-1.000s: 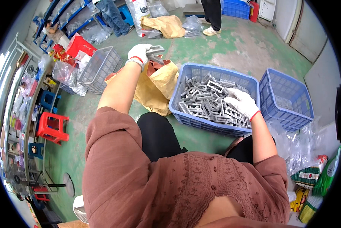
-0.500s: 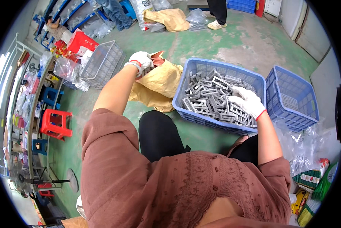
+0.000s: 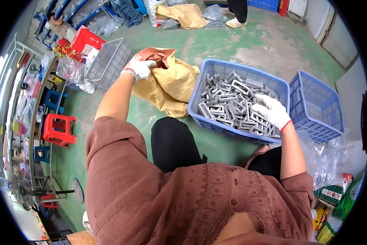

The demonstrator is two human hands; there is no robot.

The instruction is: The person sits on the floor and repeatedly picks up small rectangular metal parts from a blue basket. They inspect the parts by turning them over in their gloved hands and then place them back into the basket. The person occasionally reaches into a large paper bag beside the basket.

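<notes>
My left hand [image 3: 140, 70], in a white glove, is closed on the rim of a tan woven sack [image 3: 177, 79] with a reddish inner side. The sack's mouth is spread, and its inside is mostly hidden. In a white glove with a red cuff, my right hand [image 3: 272, 111] rests over a heap of grey rectangular metal frames [image 3: 228, 98]. Its fingers are stretched out and slightly apart, and I see no frame gripped in them. The heap lies in a blue plastic crate [image 3: 222, 65] just right of the sack.
Another blue crate [image 3: 314, 77] stands at the right, beside clear plastic bags [image 3: 326, 159]. A grey crate [image 3: 110, 61] is behind my left hand. Red stool [image 3: 59, 130] and loaded shelves [image 3: 36, 122] line the left. Two people stand at the back near another tan sack [image 3: 183, 15].
My left hand has moved left and slightly nearer, pulling the sack's rim outward so its mouth is wider. My right hand has shifted only slightly over the frames.
</notes>
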